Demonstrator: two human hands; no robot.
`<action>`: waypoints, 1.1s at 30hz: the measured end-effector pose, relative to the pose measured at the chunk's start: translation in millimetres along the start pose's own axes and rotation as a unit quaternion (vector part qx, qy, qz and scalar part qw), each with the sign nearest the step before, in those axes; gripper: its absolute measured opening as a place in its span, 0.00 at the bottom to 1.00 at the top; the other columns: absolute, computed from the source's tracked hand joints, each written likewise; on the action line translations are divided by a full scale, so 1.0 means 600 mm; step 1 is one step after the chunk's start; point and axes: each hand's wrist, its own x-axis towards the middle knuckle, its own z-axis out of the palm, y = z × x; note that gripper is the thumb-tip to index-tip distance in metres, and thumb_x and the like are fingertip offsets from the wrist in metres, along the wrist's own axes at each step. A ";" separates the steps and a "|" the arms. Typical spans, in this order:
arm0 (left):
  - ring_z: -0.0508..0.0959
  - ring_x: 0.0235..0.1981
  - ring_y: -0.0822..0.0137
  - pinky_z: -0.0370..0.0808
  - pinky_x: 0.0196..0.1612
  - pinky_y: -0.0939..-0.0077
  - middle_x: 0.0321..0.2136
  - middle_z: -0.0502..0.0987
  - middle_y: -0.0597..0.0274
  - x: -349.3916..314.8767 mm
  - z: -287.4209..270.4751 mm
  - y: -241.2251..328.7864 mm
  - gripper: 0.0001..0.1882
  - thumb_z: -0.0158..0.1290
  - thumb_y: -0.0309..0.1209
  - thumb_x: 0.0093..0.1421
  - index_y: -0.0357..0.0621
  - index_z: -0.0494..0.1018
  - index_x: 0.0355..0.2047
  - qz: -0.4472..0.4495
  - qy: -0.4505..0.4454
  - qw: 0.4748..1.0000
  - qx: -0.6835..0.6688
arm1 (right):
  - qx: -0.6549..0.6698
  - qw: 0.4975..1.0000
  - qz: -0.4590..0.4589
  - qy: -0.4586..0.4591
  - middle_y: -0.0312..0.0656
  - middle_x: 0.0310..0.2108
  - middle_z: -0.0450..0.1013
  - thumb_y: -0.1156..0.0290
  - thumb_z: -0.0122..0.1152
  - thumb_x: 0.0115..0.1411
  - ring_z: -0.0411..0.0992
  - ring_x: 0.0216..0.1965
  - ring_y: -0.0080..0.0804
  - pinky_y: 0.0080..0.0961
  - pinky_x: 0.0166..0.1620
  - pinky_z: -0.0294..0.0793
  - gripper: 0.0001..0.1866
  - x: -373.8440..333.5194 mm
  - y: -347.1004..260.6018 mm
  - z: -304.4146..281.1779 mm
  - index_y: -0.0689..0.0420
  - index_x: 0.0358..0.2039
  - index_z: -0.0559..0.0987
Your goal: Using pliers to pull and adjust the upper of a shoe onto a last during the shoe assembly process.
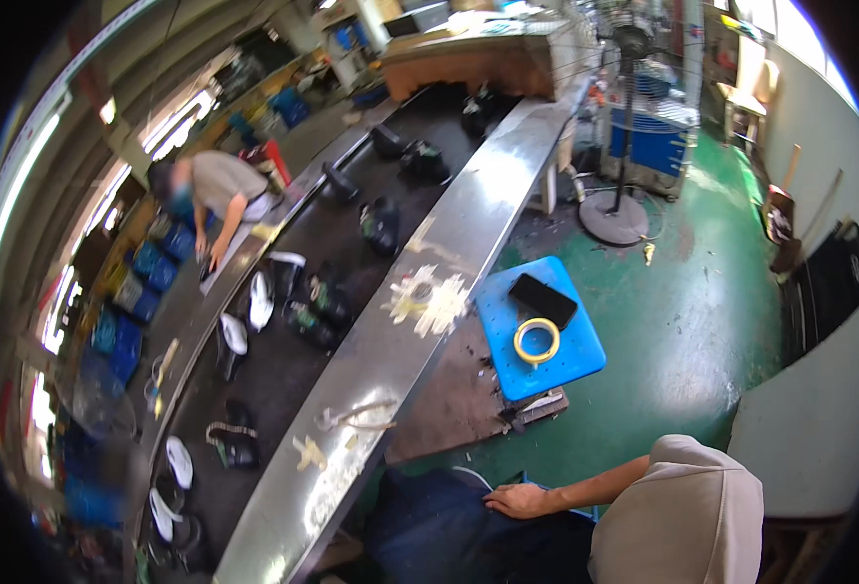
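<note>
My right hand [517, 500] lies on the dark cloth over my lap [429, 516], fingers stretched out and holding nothing. Its forearm comes in from the right, out of a beige sleeve [682, 506]. My left hand is out of the picture. Ahead of the right hand, a blue stool [507, 375] carries a black phone [543, 299] and a roll of yellow tape [536, 342]. On the metal ledge [352, 375] to the left rests a pair of pincers [357, 417], close to stuck-on strips of masking tape [429, 300].
Beyond the ledge a dark conveyor belt [284, 389] bears several black and white shoes [261, 300]. A co-worker [220, 190] bends over its far side. A fan's round base [613, 217] stands on the green floor, and a brown board [454, 389] lies beneath the stool.
</note>
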 end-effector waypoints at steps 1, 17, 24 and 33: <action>0.69 0.64 0.51 0.62 0.68 0.62 0.61 0.71 0.42 -0.027 -0.005 0.002 0.27 0.42 0.29 0.66 0.29 0.66 0.63 -0.019 0.004 1.000 -0.003 | -0.018 1.000 0.006 -0.010 0.53 0.53 0.77 0.52 0.45 0.74 0.75 0.56 0.51 0.41 0.61 0.72 0.24 -0.002 -0.004 0.003 0.56 0.56 0.78; 0.68 0.63 0.39 0.61 0.67 0.50 0.58 0.72 0.44 -0.141 -0.103 0.090 0.23 0.51 0.26 0.66 0.38 0.68 0.61 -0.107 0.164 0.944 0.266 | -0.113 0.983 -0.126 -0.068 0.49 0.43 0.79 0.64 0.58 0.69 0.79 0.42 0.50 0.44 0.44 0.79 0.16 0.059 -0.108 -0.161 0.54 0.54 0.77; 0.69 0.63 0.40 0.63 0.66 0.50 0.58 0.73 0.45 0.153 -0.223 0.090 0.27 0.50 0.18 0.58 0.37 0.70 0.60 0.013 0.224 0.922 0.317 | -0.080 0.923 -0.373 0.041 0.44 0.33 0.80 0.70 0.65 0.63 0.80 0.32 0.44 0.34 0.36 0.79 0.09 0.369 -0.351 -0.291 0.56 0.43 0.84; 0.72 0.62 0.44 0.63 0.64 0.51 0.55 0.77 0.51 0.260 -0.223 0.061 0.24 0.53 0.22 0.52 0.44 0.78 0.52 -0.057 0.198 0.921 0.332 | -0.156 0.930 -0.209 0.260 0.54 0.46 0.76 0.58 0.61 0.66 0.75 0.50 0.54 0.44 0.53 0.75 0.18 1.066 -0.400 -0.283 0.58 0.49 0.77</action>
